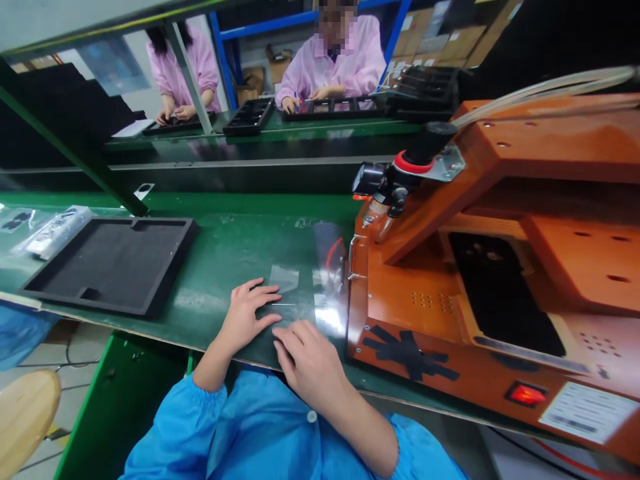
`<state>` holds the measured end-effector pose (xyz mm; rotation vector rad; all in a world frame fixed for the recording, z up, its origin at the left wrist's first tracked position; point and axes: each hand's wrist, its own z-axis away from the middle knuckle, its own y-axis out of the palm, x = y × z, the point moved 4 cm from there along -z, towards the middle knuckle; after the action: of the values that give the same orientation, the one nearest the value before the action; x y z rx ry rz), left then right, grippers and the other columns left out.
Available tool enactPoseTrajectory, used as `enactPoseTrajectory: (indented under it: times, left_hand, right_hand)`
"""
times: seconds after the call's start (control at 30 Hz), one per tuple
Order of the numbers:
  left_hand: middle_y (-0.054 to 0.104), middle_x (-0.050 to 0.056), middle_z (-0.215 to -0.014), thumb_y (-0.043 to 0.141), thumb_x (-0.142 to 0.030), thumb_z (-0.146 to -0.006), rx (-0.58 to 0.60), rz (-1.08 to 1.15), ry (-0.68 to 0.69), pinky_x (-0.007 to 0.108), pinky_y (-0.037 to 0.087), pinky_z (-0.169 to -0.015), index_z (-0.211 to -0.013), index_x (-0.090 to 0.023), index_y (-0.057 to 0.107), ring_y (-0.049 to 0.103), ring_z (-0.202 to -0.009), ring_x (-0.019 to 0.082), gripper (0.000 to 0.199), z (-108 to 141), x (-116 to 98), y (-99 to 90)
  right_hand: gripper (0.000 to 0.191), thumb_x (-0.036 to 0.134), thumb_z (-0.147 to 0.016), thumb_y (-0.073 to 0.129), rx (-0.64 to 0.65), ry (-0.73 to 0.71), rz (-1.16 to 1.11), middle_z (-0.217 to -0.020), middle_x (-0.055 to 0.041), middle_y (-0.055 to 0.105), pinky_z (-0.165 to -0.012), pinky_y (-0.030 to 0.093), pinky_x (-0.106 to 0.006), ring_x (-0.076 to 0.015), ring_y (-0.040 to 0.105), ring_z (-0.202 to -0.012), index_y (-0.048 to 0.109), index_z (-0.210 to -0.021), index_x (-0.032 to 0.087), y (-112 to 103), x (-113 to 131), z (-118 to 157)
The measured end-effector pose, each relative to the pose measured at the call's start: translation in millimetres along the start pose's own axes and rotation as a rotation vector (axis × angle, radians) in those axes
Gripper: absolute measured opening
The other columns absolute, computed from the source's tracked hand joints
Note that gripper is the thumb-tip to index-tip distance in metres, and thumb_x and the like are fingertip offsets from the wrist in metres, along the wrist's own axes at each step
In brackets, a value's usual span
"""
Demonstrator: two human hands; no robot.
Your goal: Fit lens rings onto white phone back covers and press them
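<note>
My left hand (246, 315) rests over the green table (220, 267), its fingers spread and pointing right, touching or hovering at a thin clear sheet (285, 279) whose edges are hard to make out. Just right of it my right hand (311, 357) is curled near the table's front edge, thumb and fingertips close together; anything between them is too small to name. Beyond the right hand, shiny transparent film (330, 313) lies against the base of an orange machine (400, 280).
A black foam tray (130, 260) lies at the left beside plastic-wrapped parts (60, 230). The orange machine, with a pressure gauge (369, 179) and a lit red switch (527, 394), fills the right. Two people in pink work across the bench with black trays (249, 117).
</note>
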<state>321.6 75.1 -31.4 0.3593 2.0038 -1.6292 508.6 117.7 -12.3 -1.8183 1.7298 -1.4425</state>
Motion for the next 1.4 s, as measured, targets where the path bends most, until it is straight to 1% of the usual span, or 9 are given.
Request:
enactPoseTrajectory:
  times: [0.1,0.2,0.33,0.43,0.57,0.87,1.07,1.27,1.4]
  left_hand:
    - [0.073,0.004,-0.138,0.082,-0.025,-0.09,0.002,0.056,-0.043,0.06,0.036,-0.124,-0.12,-0.031,0.076,0.049,-0.149,0.032,0.031,-1.4,-1.1,-1.0]
    - [0.075,0.004,-0.131,0.085,-0.025,-0.087,-0.047,0.121,-0.082,0.057,0.038,-0.123,-0.11,-0.028,0.076,0.052,-0.147,0.031,0.025,-0.9,0.7,-0.8]
    - [0.078,0.002,-0.121,0.082,-0.024,-0.091,-0.099,0.186,-0.09,0.053,0.042,-0.119,-0.1,-0.027,0.075,0.057,-0.141,0.029,0.012,0.2,4.5,-0.5]
    - [0.079,0.003,-0.116,0.077,-0.025,-0.095,-0.105,0.193,-0.082,0.053,0.042,-0.119,-0.094,-0.026,0.076,0.059,-0.138,0.028,0.002,0.0,5.6,-1.7]
    - [0.079,0.004,-0.117,0.074,-0.025,-0.096,-0.076,0.176,-0.077,0.055,0.041,-0.119,-0.093,-0.026,0.077,0.058,-0.138,0.029,0.005,-1.8,5.1,-2.7]
    - [0.078,0.003,-0.119,0.075,-0.025,-0.095,-0.072,0.129,-0.061,0.056,0.042,-0.119,-0.096,-0.029,0.08,0.058,-0.138,0.029,0.006,-2.0,5.4,-0.1]
    - [0.077,0.003,-0.125,0.073,-0.029,-0.097,-0.046,0.106,-0.05,0.058,0.041,-0.121,-0.101,-0.031,0.081,0.057,-0.141,0.03,0.01,-0.9,4.3,0.7]
    - [0.061,0.006,-0.155,0.083,-0.04,-0.088,0.068,-0.007,0.005,0.062,0.03,-0.129,-0.134,-0.032,0.07,0.043,-0.154,0.034,0.048,1.8,-8.0,1.7]
    - [0.055,0.009,-0.161,0.092,-0.063,-0.072,0.09,-0.008,0.041,0.066,0.017,-0.135,-0.144,-0.032,0.065,0.04,-0.156,0.04,0.083,8.9,-13.2,7.7]
  right_hand:
    - [0.032,0.014,-0.103,0.056,-0.001,0.07,0.136,-0.117,-0.0153,0.068,-0.084,0.053,-0.041,-0.0288,0.063,-0.103,0.063,-0.134,0.015,15.4,-12.9,-25.6]
    - [0.028,0.01,-0.105,0.05,-0.04,0.082,0.071,-0.109,-0.0131,0.073,-0.085,0.054,-0.041,-0.0267,0.066,-0.095,0.065,-0.128,0.015,29.6,-32.1,-34.0]
    - [0.023,0.014,-0.109,0.047,-0.139,0.093,-0.017,-0.102,-0.009,0.075,-0.083,0.054,-0.036,-0.0244,0.068,-0.091,0.067,-0.121,0.017,28.4,-44.9,-31.2]
    - [0.019,0.016,-0.109,0.05,-0.138,0.072,-0.008,-0.103,-0.0087,0.074,-0.084,0.052,-0.036,-0.0242,0.066,-0.092,0.067,-0.118,0.016,22.0,-40.1,-30.7]
    - [0.018,0.018,-0.109,0.054,-0.154,0.043,0.034,-0.116,-0.0125,0.071,-0.087,0.05,-0.039,-0.0263,0.063,-0.104,0.069,-0.118,0.015,16.2,-31.2,-34.0]
    - [0.019,0.012,-0.107,0.057,-0.098,-0.099,0.203,-0.099,-0.0076,0.069,-0.073,0.037,-0.04,-0.0236,0.054,-0.09,0.072,-0.096,0.017,13.5,-24.4,-37.8]
    - [0.02,0.01,-0.106,0.053,-0.078,-0.121,0.253,-0.101,-0.009,0.068,-0.075,0.036,-0.04,-0.0244,0.052,-0.092,0.07,-0.097,0.016,15.2,-22.1,-37.0]
    - [0.018,0.009,-0.103,0.052,-0.11,-0.019,0.236,-0.096,-0.0103,0.067,-0.076,0.041,-0.04,-0.0261,0.054,-0.089,0.065,-0.093,0.018,10.1,-26.4,-36.2]
    - [0.013,0.011,-0.103,0.054,-0.359,-0.063,0.175,-0.101,-0.0121,0.068,-0.081,0.049,-0.04,-0.0258,0.061,-0.09,0.064,-0.104,0.019,-12.7,-14.4,-0.8]
